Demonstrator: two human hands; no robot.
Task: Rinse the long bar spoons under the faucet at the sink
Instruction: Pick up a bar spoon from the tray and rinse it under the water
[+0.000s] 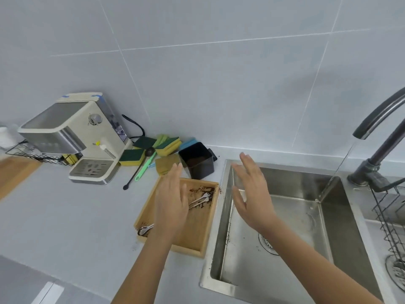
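Note:
Several long metal bar spoons (200, 199) lie across a wooden tray (198, 235) smeared with coffee grounds; their bowls show at the tray's near left corner (145, 229), fork-like ends at the far right. My left hand (172, 200) hovers over the tray with straight fingers, covering the spoons' middles. My right hand (252, 191) is spread open above the left part of the steel sink (282, 218), holding nothing. Water streams from the dark faucet (377, 119) into the sink's far right corner.
An espresso machine (74, 137) stands at the back left. Sponges (168, 145), a green brush (145, 166), a black long-handled scoop (135, 172) and a black container (197, 160) sit behind the tray. A wire rack (392, 218) hangs at the right.

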